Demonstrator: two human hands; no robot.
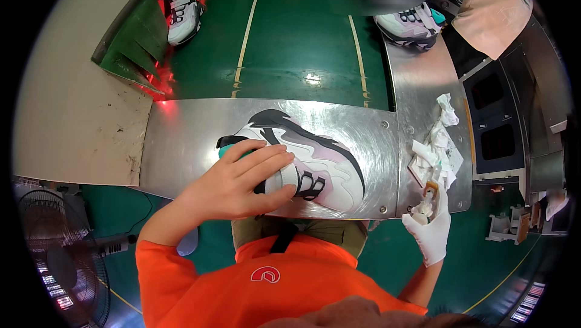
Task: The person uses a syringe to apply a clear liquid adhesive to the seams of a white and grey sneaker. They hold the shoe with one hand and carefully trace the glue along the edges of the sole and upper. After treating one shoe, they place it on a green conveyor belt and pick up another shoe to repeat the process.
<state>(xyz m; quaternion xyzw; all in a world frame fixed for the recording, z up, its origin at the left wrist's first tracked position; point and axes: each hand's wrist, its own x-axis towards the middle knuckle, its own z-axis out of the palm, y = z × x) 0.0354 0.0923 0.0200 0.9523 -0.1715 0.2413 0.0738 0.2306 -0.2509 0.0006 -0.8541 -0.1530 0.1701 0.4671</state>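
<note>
A white and lilac sneaker (pixel 330 161) with black straps and sole trim lies on its side on the metal table, its toe to the right and its teal collar to the left. My bare left hand (pixel 248 177) rests over the collar and tongue, the thumb apart from the fingers, gripping the shoe. At the table's right edge my right hand (pixel 431 231), in a white glove, is closed around a small pale thing with an amber part (pixel 431 187). What exactly it holds is hard to make out. Crumpled white wipes (pixel 445 152) lie just beyond the right hand.
Past the metal table (pixel 187 140) runs a green conveyor belt (pixel 296 37). One sneaker (pixel 183 19) stands at its far left by green curtain strips, another (pixel 411 25) at the far right. A co-worker's sleeve (pixel 493 13) shows there. A fan (pixel 60 261) stands at lower left.
</note>
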